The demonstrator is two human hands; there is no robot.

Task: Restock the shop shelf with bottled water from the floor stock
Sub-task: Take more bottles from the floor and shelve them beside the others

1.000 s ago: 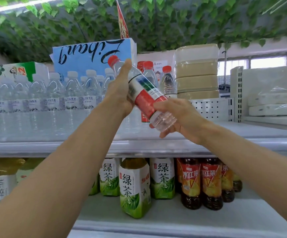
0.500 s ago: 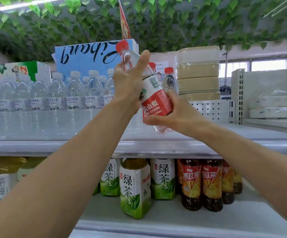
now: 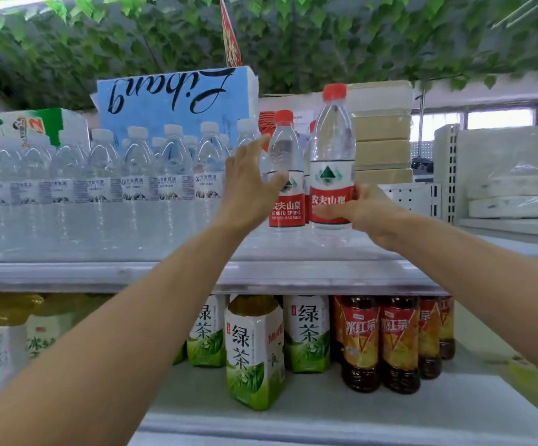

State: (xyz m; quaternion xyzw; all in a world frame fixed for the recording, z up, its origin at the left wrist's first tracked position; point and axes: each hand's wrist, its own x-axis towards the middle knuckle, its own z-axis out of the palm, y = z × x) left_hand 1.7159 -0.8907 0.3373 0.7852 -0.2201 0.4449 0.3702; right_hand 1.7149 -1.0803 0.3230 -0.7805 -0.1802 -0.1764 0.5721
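White-capped bottles [image 3: 139, 175] crowd the shelf [image 3: 293, 278] at left; right of red-capped bottles [image 3: 332, 146] lies bare.

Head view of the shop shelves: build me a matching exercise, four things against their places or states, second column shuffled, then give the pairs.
1. tall clear plastic water bottle with red cap
2. blue cardboard box with black script
3. white-and-green green tea bottle at the front
4. dark tea bottles with orange-red labels

A. lower shelf, right end of the row
B. upright, gripped by the right hand
C. behind the white-capped bottles
D. lower shelf, left of the dark bottles

Pairs: 1-B, 2-C, 3-D, 4-A.
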